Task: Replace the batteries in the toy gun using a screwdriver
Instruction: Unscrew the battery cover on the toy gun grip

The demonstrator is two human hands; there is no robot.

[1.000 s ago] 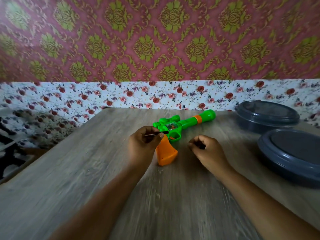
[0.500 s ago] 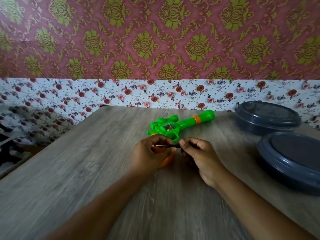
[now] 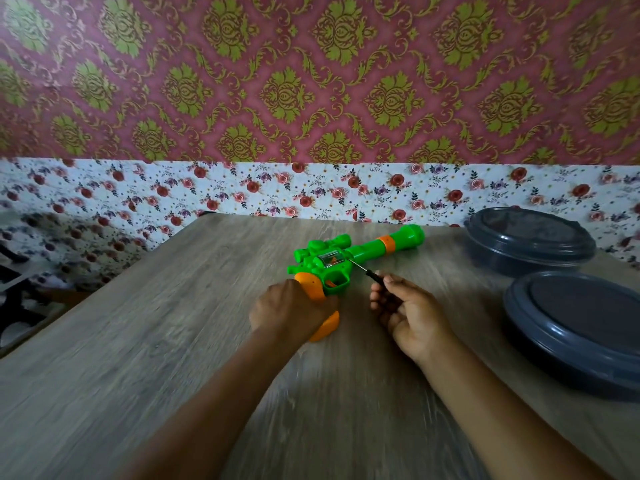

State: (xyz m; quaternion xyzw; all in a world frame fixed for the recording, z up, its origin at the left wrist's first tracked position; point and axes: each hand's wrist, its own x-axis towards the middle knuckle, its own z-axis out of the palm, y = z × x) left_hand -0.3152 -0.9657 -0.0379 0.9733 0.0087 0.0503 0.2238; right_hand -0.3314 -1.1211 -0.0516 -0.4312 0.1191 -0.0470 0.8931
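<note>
Toy gun [image 3: 349,256] flat on tabletop [image 3: 173,341]. Left hand [image 3: 291,311] grip round orange handle. Right hand [image 3: 408,313] grip pinching screwdriver [image 3: 367,270], tip at gun body.

Grey wood-grain desk [image 3: 145,341], green-and-orange toy gun [image 3: 360,252] lying on it, two dark lidded containers, far [image 3: 530,237] and near [image 3: 575,327], at right

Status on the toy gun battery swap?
Early. Done: right hand holds the screwdriver, its tip at the toy gun body. In hand: left hand steadies the orange grip. Left: the unscrewing, the battery swap and reclosing; no batteries visible.
</note>
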